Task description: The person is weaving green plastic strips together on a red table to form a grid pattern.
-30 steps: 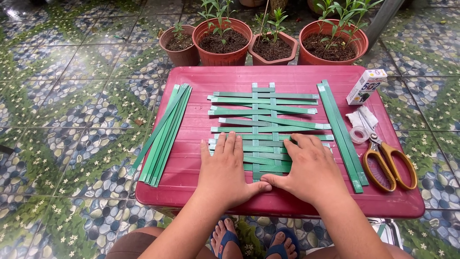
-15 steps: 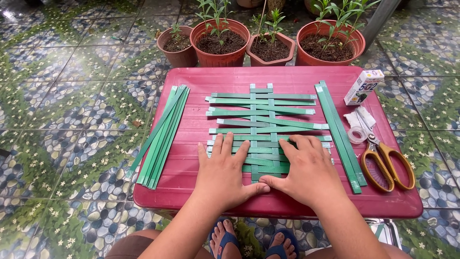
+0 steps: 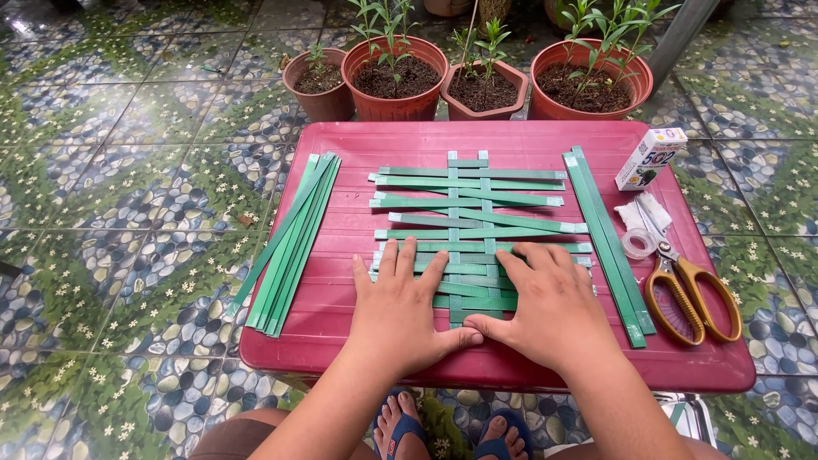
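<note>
A mat of woven green strips [image 3: 477, 230] is laid flat in the middle of the red desk [image 3: 366, 145]. Its near end is pressed down by both hands. The left hand [image 3: 400, 311] is laid flat with the fingers spread, and nothing is pinched by it. The right hand [image 3: 550, 307] is laid flat too, with its fingers spread over the strips. The thumbs are nearly touching at the mat's near edge.

For this step to be done well, the strips should be pushed close together so that no gaps are left, and the rows should be kept straight.

Loose green strips [image 3: 290, 238] are piled on the left. More strips [image 3: 609, 238] are laid on the right, near the orange scissors [image 3: 686, 294], a tape roll [image 3: 637, 244] and a small box [image 3: 649, 158].
</note>
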